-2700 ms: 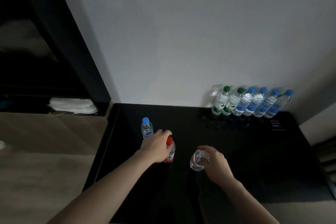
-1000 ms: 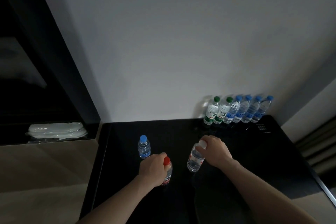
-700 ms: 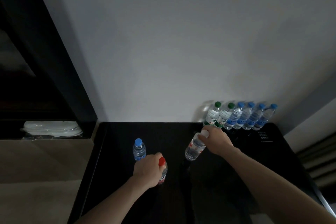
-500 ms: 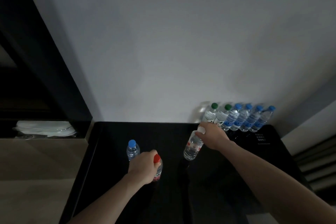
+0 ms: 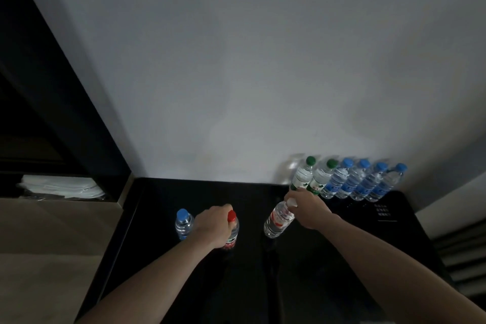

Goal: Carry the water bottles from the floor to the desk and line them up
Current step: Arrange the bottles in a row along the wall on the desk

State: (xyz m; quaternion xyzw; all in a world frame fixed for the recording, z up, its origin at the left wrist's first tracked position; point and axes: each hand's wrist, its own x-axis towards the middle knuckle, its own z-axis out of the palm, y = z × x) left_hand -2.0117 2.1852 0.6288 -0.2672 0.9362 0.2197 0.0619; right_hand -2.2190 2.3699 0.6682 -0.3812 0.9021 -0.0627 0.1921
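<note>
My left hand [image 5: 211, 227] grips a red-capped water bottle [image 5: 232, 233] that stands on the black desk [image 5: 328, 258]. My right hand [image 5: 309, 208] holds a white-capped clear bottle [image 5: 277, 219] by its neck, tilted, its base near the desk top. A small blue-capped bottle [image 5: 183, 223] stands alone just left of my left hand. Against the wall at the back right, several bottles stand in a row: two with green caps [image 5: 302, 177] on the left, then blue-capped ones [image 5: 368, 183]. My right hand is just in front of the row's left end.
A dark cabinet [image 5: 39, 87] rises at the left, with a white folded pack [image 5: 60, 187] on a lower shelf. A wooden surface [image 5: 47, 244] lies left of the desk. Small white print [image 5: 384, 209] marks the desk's right side. The wall [image 5: 263, 60] backs the desk.
My right hand has carried the white-capped bottle away from me toward the left end of the row. My left hand has stayed on the red-capped bottle. The camera has tilted upward.
</note>
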